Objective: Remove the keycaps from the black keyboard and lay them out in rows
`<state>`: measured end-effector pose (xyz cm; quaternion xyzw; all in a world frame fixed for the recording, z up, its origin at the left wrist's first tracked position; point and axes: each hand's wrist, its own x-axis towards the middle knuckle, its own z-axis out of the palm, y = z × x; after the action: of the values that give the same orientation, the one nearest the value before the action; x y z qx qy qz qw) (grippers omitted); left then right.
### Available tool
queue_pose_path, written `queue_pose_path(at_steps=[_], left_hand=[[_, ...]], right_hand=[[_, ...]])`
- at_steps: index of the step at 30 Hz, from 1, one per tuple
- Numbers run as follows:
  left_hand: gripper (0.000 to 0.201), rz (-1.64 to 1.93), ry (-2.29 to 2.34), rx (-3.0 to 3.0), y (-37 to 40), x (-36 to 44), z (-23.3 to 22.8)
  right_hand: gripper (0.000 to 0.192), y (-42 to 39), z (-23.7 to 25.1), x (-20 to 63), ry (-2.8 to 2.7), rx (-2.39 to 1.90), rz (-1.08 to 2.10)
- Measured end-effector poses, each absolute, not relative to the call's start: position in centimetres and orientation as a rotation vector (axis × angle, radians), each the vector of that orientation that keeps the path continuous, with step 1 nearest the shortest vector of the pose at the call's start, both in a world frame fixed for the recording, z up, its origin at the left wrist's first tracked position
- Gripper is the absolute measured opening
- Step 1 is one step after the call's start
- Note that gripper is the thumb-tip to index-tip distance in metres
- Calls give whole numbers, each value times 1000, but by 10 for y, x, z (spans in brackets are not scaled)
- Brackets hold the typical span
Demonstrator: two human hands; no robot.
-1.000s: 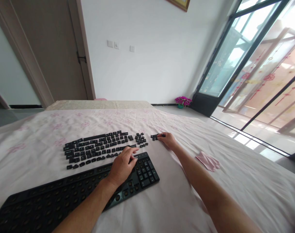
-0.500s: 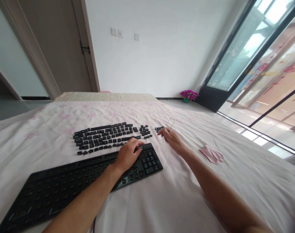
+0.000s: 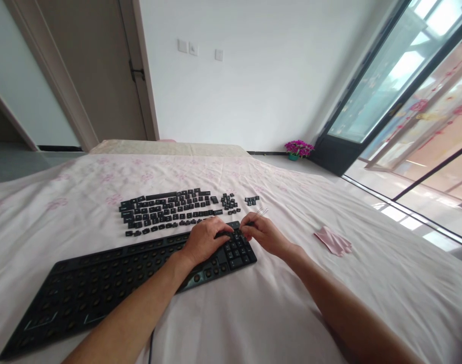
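— What is the person working on?

— A black keyboard that lies on the bed sheet, slanted from near left to far right. Most of its keys are taken off; only the number block at its far right end has caps on.

— And the hands?

— The left hand rests palm down on that right end, fingers bent over the keys. I cannot tell if it grips something. The right hand is just beside it, at the far right corner of the keyboard. Its fingers are pinched closed on a thin wire key puller, which sticks out behind the fingertips. The two hands almost touch.

— Where are the removed keys?

— The loose keycaps lie in rows on the sheet just behind the keyboard. A small group of keycaps lies apart, more to the right, near the right hand.

— Anything else around?

— A pink cloth is on the sheet, well to the right. Far behind, pink flowers stand on the floor beside the glass door.
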<state>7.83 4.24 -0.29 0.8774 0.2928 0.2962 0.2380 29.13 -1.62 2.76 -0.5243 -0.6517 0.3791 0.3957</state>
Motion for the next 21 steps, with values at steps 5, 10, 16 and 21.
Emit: queue_pose_path(at_steps=[5,10,16,21], left_hand=[[19,780,786,2451,43,78,-3],[22,744,804,2477,45,80,-2],[20,562,814,2545,50,88,6],[18,611,958,2591,45,98,4]], right_hand=[[8,-14,28,287,-1880,-1309,820],[7,-13,25,287,-1935,-1316,711],[6,-15,17,283,-1911,-1275,528],[11,-17,8,275,-1917,-1167,443]])
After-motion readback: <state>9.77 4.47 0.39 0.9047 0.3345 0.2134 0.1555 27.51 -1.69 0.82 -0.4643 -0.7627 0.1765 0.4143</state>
